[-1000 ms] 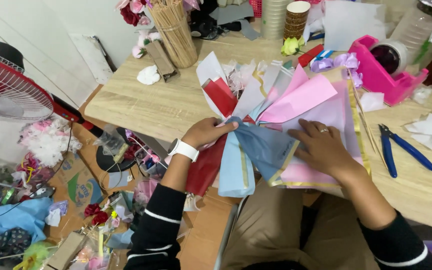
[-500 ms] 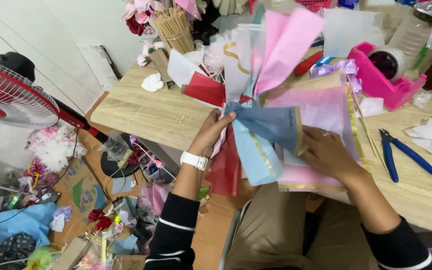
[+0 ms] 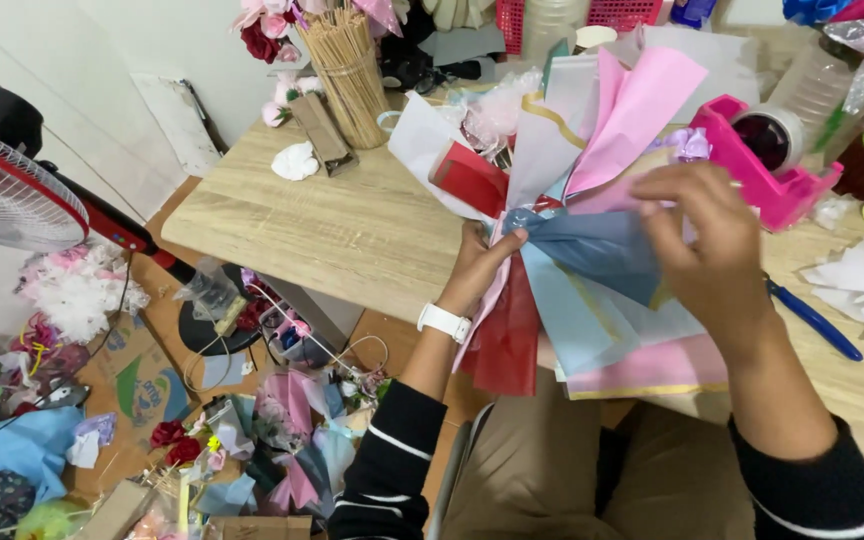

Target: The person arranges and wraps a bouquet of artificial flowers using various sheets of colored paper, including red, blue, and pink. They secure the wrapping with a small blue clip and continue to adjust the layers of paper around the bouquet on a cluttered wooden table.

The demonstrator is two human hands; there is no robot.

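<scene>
A bouquet wrap [image 3: 592, 170] of pink, white, red and blue paper sheets stands tilted up over the wooden table's front edge. My left hand [image 3: 480, 268], with a white watch on the wrist, grips the gathered neck of the sheets. My right hand [image 3: 707, 240] is raised in front of the blue and pink sheets, fingers pinching their upper edge. More pink and pale blue sheets [image 3: 642, 365] lie flat under the wrap by my lap.
A pink tape dispenser [image 3: 767, 160] and blue-handled pliers [image 3: 812, 320] sit at the right. A holder of wooden sticks [image 3: 352, 75] stands at the back. A red fan [image 3: 12, 190] and scattered paper scraps, artificial roses and cardboard fill the floor at left.
The bunched sheets have been lifted from lying flat to standing upright. My left hand closed around their neck and my right hand rose from the flat paper to the upper sheets.
</scene>
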